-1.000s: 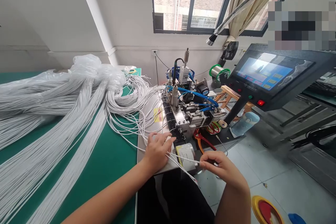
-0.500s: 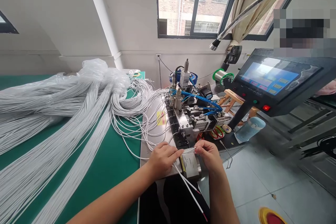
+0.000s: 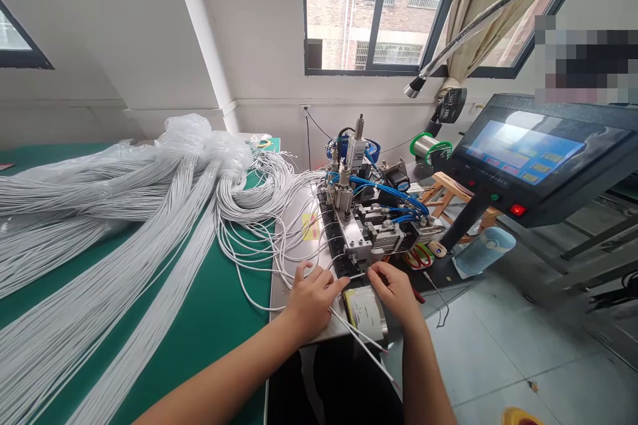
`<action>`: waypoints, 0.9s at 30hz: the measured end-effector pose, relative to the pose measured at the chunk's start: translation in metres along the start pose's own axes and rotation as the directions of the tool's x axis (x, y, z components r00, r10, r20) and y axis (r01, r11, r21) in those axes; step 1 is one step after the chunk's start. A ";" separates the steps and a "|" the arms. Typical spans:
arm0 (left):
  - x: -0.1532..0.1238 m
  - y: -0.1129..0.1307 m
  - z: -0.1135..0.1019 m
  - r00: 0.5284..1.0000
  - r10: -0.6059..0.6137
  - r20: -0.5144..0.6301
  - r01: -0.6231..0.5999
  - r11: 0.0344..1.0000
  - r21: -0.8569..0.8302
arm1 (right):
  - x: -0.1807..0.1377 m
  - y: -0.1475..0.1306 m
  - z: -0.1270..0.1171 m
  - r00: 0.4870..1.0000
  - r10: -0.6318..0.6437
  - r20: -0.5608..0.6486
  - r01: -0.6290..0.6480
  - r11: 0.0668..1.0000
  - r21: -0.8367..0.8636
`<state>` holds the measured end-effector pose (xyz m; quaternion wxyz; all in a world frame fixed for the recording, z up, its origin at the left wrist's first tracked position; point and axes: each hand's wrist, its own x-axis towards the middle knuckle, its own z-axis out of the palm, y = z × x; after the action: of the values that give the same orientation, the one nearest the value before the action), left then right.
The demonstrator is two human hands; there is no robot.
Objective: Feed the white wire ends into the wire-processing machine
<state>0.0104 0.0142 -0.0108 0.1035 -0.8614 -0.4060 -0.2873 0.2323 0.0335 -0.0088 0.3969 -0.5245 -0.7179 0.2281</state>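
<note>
My left hand point(image 3: 312, 299) lies on the metal plate point(image 3: 294, 239) with its fingers curled over thin white wires point(image 3: 356, 333) that run out under it toward the floor. My right hand point(image 3: 393, 289) pinches a short white wire end point(image 3: 357, 275) just in front of the small metal machine point(image 3: 369, 226) with blue air hoses. The wire spans between both hands. A small box with a white label point(image 3: 366, 312) sits under the two hands at the plate's edge.
Large bundles of white wires point(image 3: 124, 239) cover the green table point(image 3: 209, 319) on the left, partly in clear plastic. A touch-screen console point(image 3: 523, 153) stands at right, a green wire spool point(image 3: 426, 145) behind the machine, and red-handled scissors point(image 3: 416, 255) beside it.
My right hand has moved up from the table's edge to the machine's front, bringing the wire end with it. My left hand stays on the plate. The view has tilted down slightly.
</note>
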 end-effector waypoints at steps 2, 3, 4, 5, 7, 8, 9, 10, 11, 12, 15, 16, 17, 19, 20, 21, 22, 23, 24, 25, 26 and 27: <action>0.000 0.000 0.001 0.999 -0.039 0.010 0.039 0.999 0.006 | 0.004 0.004 0.003 0.999 0.020 0.036 -0.022 0.998 0.061; 0.000 0.000 0.001 0.998 -0.055 0.015 0.055 0.998 0.007 | 0.007 0.007 0.005 0.998 0.036 0.055 -0.043 0.993 0.114; 0.000 0.001 0.001 0.997 -0.069 0.021 0.069 0.998 0.006 | 0.008 0.010 0.006 0.996 0.056 0.074 -0.069 0.982 0.174; 0.000 0.001 0.001 0.996 -0.080 0.027 0.080 0.997 0.005 | 0.009 0.012 0.008 0.993 0.081 0.090 -0.101 0.966 0.240; 0.000 0.001 0.000 0.995 -0.097 0.032 0.097 0.995 0.003 | 0.010 0.018 0.014 0.979 0.161 0.122 -0.197 0.900 0.390; 0.000 0.001 0.000 0.994 -0.104 0.032 0.104 0.995 0.003 | 0.010 0.021 0.017 0.969 0.207 0.138 -0.248 0.854 0.457; 0.000 0.002 -0.001 0.993 -0.110 0.032 0.110 0.994 0.003 | 0.009 0.023 0.021 0.956 0.248 0.155 -0.292 0.808 0.512; 0.001 0.002 -0.001 0.993 -0.115 0.029 0.115 0.993 0.004 | 0.008 0.025 0.024 0.945 0.280 0.170 -0.327 0.768 0.551; 0.001 0.002 -0.002 0.993 -0.118 0.025 0.118 0.993 0.004 | 0.007 0.026 0.027 0.936 0.301 0.182 -0.350 0.740 0.574; 0.001 0.003 -0.002 0.993 -0.119 0.019 0.119 0.993 0.004 | 0.006 0.027 0.030 0.931 0.312 0.190 -0.362 0.725 0.586; 0.001 0.004 -0.003 0.994 -0.110 0.000 0.110 0.994 -0.004 | 0.003 0.026 0.028 0.934 0.312 0.175 -0.354 0.739 0.572; 0.001 0.004 -0.002 0.994 -0.106 -0.004 0.106 0.994 -0.009 | 0.001 0.024 0.024 0.940 0.309 0.144 -0.336 0.772 0.540; 0.001 0.004 -0.002 0.995 -0.104 -0.008 0.103 0.995 -0.013 | -0.001 0.021 0.019 0.947 0.305 0.099 -0.313 0.812 0.492; 0.001 0.003 -0.001 0.995 -0.102 -0.014 0.102 0.995 -0.018 | -0.009 0.014 0.003 0.956 0.293 -0.010 -0.269 0.893 0.362; 0.000 0.003 -0.001 0.995 -0.102 -0.015 0.102 0.995 -0.022 | -0.015 0.009 -0.007 0.956 0.290 -0.034 -0.265 0.911 0.314; 0.000 0.003 0.000 0.995 -0.101 -0.015 0.101 0.995 -0.025 | -0.021 0.003 -0.016 0.957 0.288 -0.008 -0.276 0.922 0.271; 0.000 0.003 0.000 0.995 -0.100 -0.013 0.100 0.995 -0.028 | -0.028 -0.004 -0.026 0.959 0.279 0.044 -0.282 0.932 0.227; 0.000 0.002 0.000 0.995 -0.098 -0.012 0.098 0.995 -0.030 | -0.036 -0.011 -0.034 0.960 0.253 0.124 -0.272 0.945 0.183; 0.000 0.002 0.000 0.995 -0.097 -0.010 0.097 0.995 -0.032 | -0.042 -0.019 -0.041 0.957 0.214 0.196 -0.245 0.957 0.152; 0.000 0.002 0.000 0.995 -0.096 -0.008 0.096 0.995 -0.034 | -0.049 -0.026 -0.046 0.943 0.171 0.286 -0.217 0.966 0.141; 0.000 0.002 0.000 0.995 -0.097 -0.007 0.097 0.995 -0.036 | -0.054 -0.032 -0.049 0.915 0.147 0.376 -0.211 0.968 0.134; 0.000 0.002 -0.001 0.995 -0.099 -0.007 0.098 0.994 -0.039 | -0.059 -0.038 -0.051 0.878 0.132 0.460 -0.216 0.967 0.134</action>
<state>0.0119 0.0125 -0.0102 0.0745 -0.8407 -0.4419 -0.3039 0.2596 -0.0388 0.0291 0.2451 -0.4824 -0.7157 0.4415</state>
